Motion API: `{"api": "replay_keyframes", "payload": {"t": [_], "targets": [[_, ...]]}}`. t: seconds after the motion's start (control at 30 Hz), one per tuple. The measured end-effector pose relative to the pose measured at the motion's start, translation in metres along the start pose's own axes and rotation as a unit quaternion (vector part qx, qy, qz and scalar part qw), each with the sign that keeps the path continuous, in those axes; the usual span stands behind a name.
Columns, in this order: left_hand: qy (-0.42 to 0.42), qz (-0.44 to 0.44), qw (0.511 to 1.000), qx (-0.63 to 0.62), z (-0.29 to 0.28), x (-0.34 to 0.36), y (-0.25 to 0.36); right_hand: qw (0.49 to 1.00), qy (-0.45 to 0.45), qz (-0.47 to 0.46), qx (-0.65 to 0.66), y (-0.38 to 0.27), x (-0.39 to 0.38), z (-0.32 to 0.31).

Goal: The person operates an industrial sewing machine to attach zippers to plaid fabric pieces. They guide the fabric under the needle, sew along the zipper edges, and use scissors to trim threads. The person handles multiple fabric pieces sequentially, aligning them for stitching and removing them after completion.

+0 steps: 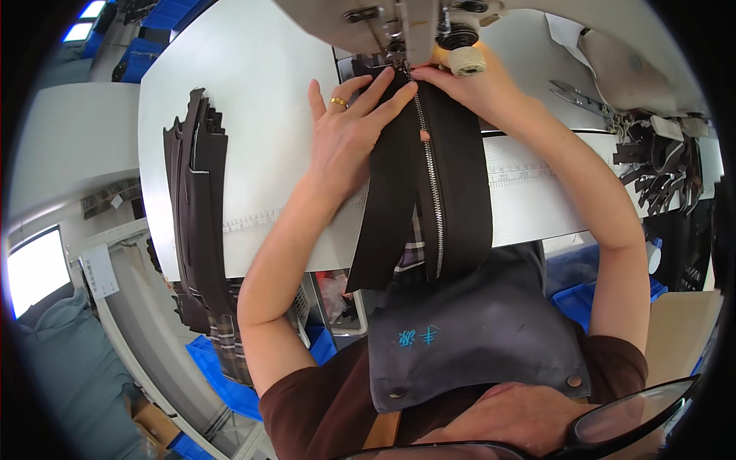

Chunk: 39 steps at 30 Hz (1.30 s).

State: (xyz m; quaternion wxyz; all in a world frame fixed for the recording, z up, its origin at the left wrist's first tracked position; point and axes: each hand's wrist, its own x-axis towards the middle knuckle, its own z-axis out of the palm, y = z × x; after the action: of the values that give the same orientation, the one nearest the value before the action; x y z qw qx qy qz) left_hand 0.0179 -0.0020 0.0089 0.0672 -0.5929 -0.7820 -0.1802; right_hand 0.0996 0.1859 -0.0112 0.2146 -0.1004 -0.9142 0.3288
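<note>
Dark brown fabric (464, 176) with a silver metal-toothed zipper (434, 192) runs lengthwise under the sewing machine's presser foot (397, 63). My left hand (345, 134) lies on the left part of the fabric, fingers spread, with the fingertips close to the foot. On the other side, my right hand (491, 88) touches the fabric just beside the foot with one stretched digit. Its other fingers are hidden behind the machine. The near end of the fabric hangs over the table edge, and plaid cloth (412, 251) shows beneath it.
The sewing machine head (330, 19) overhangs the far side of the white table (261, 84). A stack of dark fabric pieces (192, 176) lies left of my forearm. Metal scissors (571, 96) rest at the right, near hanging dark pieces (663, 165). Blue bins (230, 379) stand below.
</note>
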Motion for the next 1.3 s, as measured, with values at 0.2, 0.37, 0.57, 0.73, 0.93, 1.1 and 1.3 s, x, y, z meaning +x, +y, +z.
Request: {"api": "replay_keyframes", "payload": {"t": [0.2,0.37,0.57,0.73,0.93,1.1,1.3], "targets": [[0.112,0.029,0.991,-0.071,0.012,-0.008,-0.016,0.999,-0.003,0.002,0.045,-0.001,0.0,-0.003],[0.074,0.039,0.994,-0.064,0.004,-0.009,-0.01,0.998,-0.02,0.027,0.06,-0.001,0.001,-0.005],[0.052,0.038,0.995,-0.074,0.003,-0.008,-0.01,0.997,-0.015,0.024,0.067,0.001,0.0,-0.004],[0.046,0.036,0.996,-0.069,0.002,-0.01,-0.01,0.999,0.005,-0.033,0.028,0.001,-0.002,-0.002],[0.018,0.026,0.997,-0.064,0.002,-0.012,-0.009,0.998,0.005,-0.05,0.027,-0.001,-0.003,-0.004],[0.022,0.033,0.996,-0.08,0.0,-0.004,-0.011,0.999,0.0,-0.038,0.024,0.002,0.0,-0.006],[0.021,0.019,0.997,-0.074,0.002,-0.009,-0.009,0.996,0.027,-0.076,-0.031,0.004,-0.001,-0.002]]}}
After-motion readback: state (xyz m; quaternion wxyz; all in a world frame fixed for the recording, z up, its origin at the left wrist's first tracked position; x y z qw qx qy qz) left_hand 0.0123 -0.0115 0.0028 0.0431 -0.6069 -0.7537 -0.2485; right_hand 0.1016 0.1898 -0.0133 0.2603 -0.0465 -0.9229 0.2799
